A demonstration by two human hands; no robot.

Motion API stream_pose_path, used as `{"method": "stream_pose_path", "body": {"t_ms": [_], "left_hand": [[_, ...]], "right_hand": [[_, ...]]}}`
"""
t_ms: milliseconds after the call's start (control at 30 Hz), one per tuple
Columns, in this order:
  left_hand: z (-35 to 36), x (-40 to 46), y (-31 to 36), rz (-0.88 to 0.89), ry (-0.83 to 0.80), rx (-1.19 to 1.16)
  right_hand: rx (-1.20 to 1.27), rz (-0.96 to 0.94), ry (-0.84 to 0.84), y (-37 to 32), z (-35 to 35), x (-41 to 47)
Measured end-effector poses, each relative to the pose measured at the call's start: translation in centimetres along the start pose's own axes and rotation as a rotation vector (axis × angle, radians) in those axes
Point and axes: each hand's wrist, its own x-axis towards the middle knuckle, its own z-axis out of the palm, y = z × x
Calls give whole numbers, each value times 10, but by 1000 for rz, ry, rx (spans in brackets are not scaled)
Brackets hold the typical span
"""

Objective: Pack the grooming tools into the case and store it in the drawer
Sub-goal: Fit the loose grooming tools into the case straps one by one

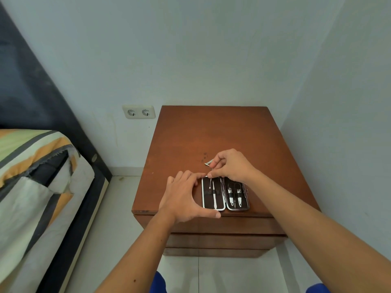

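A small black grooming case (225,194) lies open near the front edge of the brown nightstand (211,134). Its left half holds thin metal picks, its right half scissors and two nail clippers. My left hand (184,197) steadies the case's left edge, thumb at the front corner and fingers at the far corner. My right hand (230,166) hovers over the case's far end and pinches a thin metal tool (208,162) whose tip sticks out to the left. Another thin tool runs from its fingertips down into the left half.
The nightstand's closed drawer fronts (222,240) show below the top's front edge. A bed with a striped cover (38,187) stands to the left, with a double wall socket (139,112) between them. White walls close in behind and to the right.
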Motion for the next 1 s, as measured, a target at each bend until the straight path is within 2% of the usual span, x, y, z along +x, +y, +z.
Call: {"method": "stream_pose_path", "body": {"t_ms": [333,700,900,1000], "left_hand": [[0,0,0,-1,0,2],[1,0,0,3,7,-4],[0,-1,1,-2,-1,-6],[0,0,1,-1,-3,1]], "right_hand": [[94,-100,86,11,9,-14],[89,-104,66,15,15,-18],[-11,-159,133,21,20,-29],[-95,-205,93,19,21,-33]]}}
